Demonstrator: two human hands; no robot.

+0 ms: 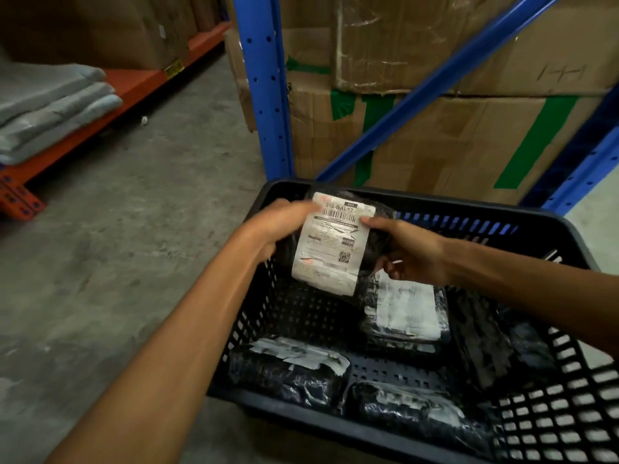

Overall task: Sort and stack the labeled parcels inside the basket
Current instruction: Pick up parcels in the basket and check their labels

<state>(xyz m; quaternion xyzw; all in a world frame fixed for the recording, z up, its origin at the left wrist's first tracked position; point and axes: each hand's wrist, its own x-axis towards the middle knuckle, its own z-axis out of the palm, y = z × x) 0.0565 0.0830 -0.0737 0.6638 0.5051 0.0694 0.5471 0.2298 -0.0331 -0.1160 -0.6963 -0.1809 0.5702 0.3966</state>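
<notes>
Parcels wrapped in black plastic with white shipping labels are what I'm handling, and the one I hold [335, 244] is raised above the far half of the black plastic basket [418, 200]. Its label faces up toward me, printed top edge away from me, so the long axis runs from near to far with a slight lean to the right at the far end; the far end is lifted higher than the near end.

From the left: my left forearm comes in from the lower left corner, rising diagonally across the concrete floor [134, 229] to the basket's left rim. My left hand [279, 226] grips the parcel's left edge near the top, thumb over the label's upper corner, the other digits curled behind. My right hand [410, 252] is closed on the parcel's right edge, thumb tip on the label beside the barcode, the rest wrapped under the black wrap; that forearm reaches in from the right, over the basket's right wall.

Below the held one, a second parcel [407, 314] lies label-up on the basket floor, under my right hand. Two more lie against the near wall, one at the left [288, 371] and one to its right [425, 411], both with long axes running roughly left to right. Another dark bundle [502, 343] leans along the right wall.

Behind the basket stand blue rack uprights [263, 85] and taped cardboard cartons [452, 139].
</notes>
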